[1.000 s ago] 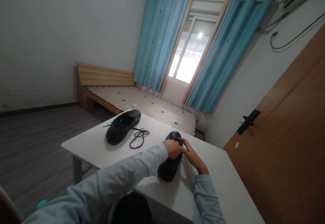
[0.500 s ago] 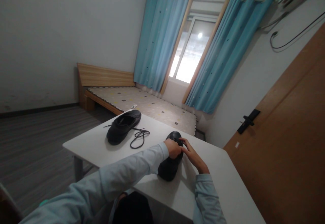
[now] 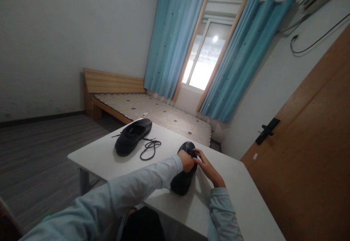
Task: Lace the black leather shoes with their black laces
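A wooden bed and blue curtains are seen behind the white desk. A loose black shoe is left there. Nearer, another black shoe is gripped by the left hand, and its top is pinched by the right hand fingers.

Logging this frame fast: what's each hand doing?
Left hand: closed on the near black shoe.
Right hand: fingertips on the same shoe; grip cannot be told.
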The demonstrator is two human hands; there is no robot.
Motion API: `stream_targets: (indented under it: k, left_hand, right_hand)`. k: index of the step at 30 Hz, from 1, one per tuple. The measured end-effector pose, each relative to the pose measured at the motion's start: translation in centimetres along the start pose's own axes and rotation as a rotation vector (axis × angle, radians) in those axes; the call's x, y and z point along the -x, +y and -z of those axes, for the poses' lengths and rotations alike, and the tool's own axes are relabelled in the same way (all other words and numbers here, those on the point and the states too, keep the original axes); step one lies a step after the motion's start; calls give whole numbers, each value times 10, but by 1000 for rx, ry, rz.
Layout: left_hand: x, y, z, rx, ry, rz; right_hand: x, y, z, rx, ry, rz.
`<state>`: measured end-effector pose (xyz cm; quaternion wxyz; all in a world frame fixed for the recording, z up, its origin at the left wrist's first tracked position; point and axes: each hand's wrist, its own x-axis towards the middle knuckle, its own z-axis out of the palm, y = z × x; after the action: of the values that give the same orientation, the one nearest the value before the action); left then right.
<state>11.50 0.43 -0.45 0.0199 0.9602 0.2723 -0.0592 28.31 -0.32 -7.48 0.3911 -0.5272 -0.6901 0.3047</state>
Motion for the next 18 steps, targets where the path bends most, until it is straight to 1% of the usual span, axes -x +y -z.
stream_targets:
  k: [2,5,11,16,18]
  left_hand:
    - [2,2,3,-6,-20,5]
    - [2,3,4,1,-16,13]
    - [1,2,0,-10,57,-4]
    - [-2,-1,-8,-3,121,-27]
    - [-4,-4,-12,7,176,-53]
  right_hand:
    - [0,0,0,-5,0,0]
    - [-1,1,0,-5,6,-4]
    - [-1,1,1,3,7,3]
    - [-1,0,0,5,16,10]
    - [-1,1,0,4,13,9]
